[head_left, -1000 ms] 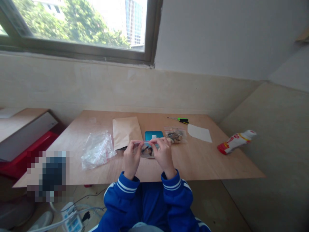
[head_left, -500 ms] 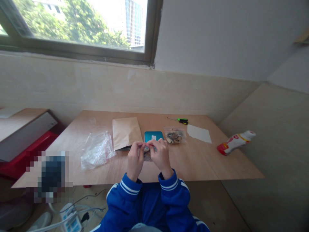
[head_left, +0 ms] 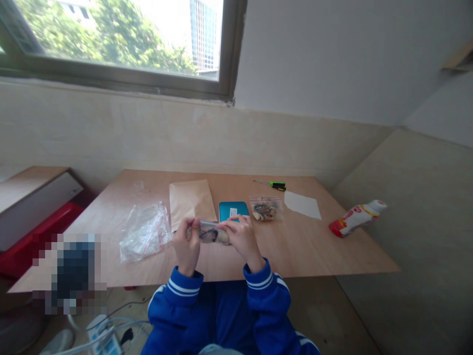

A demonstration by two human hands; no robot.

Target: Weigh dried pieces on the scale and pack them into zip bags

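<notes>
Between my two hands is a small clear zip bag (head_left: pixel 213 234) holding dark and pale pieces, stretched sideways near the table's front. My left hand (head_left: pixel 186 245) pinches its left end, and my right hand (head_left: pixel 244 240) pinches the upper right edge. Just behind my right hand lies a teal box (head_left: pixel 232 209) with a small white label. Right of that box is another filled zip bag (head_left: pixel 265 208) with brown and dark pieces. A brown paper envelope (head_left: pixel 192 199) lies behind my left hand, its lower edge partly hidden.
Several empty clear plastic bags (head_left: pixel 144 231) lie at the left of the wooden table (head_left: pixel 295 251). Toward the back right are a green-and-black screwdriver (head_left: pixel 277 185) and a white paper (head_left: pixel 303 204). A red-and-white bottle (head_left: pixel 356 218) lies tilted at the right. A power strip (head_left: pixel 103 335) is on the floor.
My left hand has moved left along the bag's top, away from my right hand. The bag is now spread between them, with more of its contents showing.
</notes>
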